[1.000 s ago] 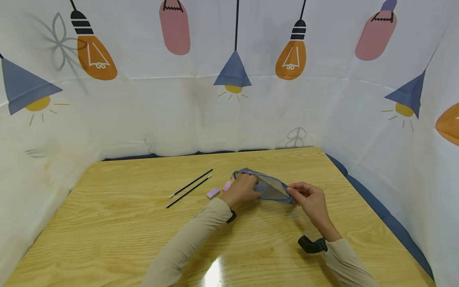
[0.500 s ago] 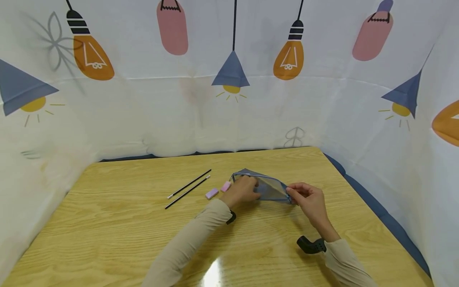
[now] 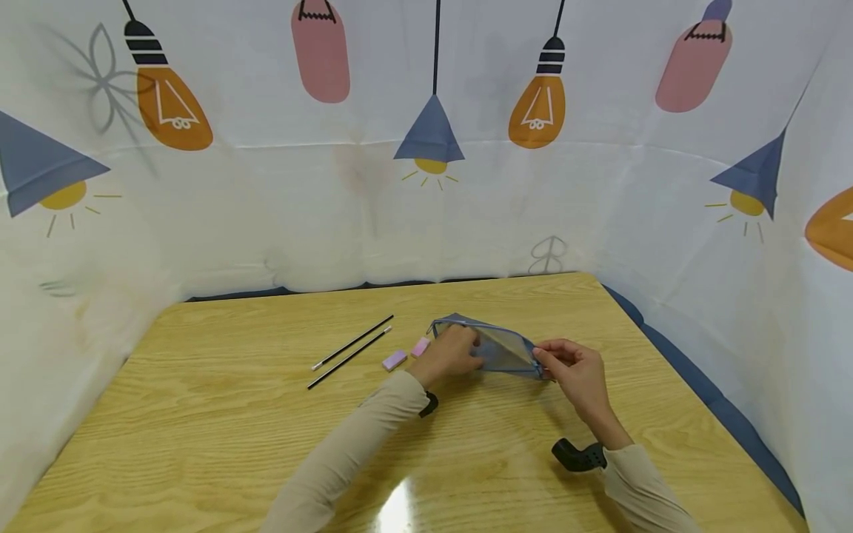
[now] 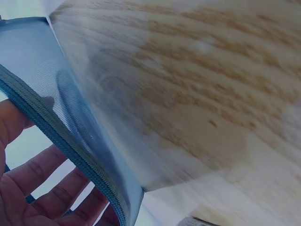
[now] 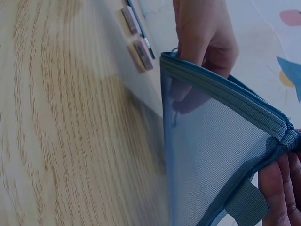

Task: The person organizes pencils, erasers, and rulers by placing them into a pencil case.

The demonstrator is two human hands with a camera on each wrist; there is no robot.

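A blue mesh zipper pouch [image 3: 509,354] is held up over the table with its zipped mouth spread apart. My left hand [image 3: 452,351] reaches into that mouth from the left. In the left wrist view the fingers of this hand [image 4: 51,193] lie spread and fairly straight behind the zipper edge. Through the mesh in the right wrist view, the left fingertips show inside the pouch [image 5: 216,141]. My right hand [image 3: 578,374] pinches the pouch's right end, by the zipper's end and a fabric tab [image 5: 248,205].
Two pink-purple erasers, a nearer eraser [image 3: 395,360] and a farther eraser [image 3: 420,346], lie just left of the pouch. Further left are two dark pencils, a back pencil [image 3: 353,343] and a front pencil [image 3: 349,358]. A patterned white curtain [image 3: 300,207] hangs behind the wooden table [image 3: 200,414].
Both hands and the pouch stay nearly in place. The view shifts very slightly; the erasers and pencils lie as before.
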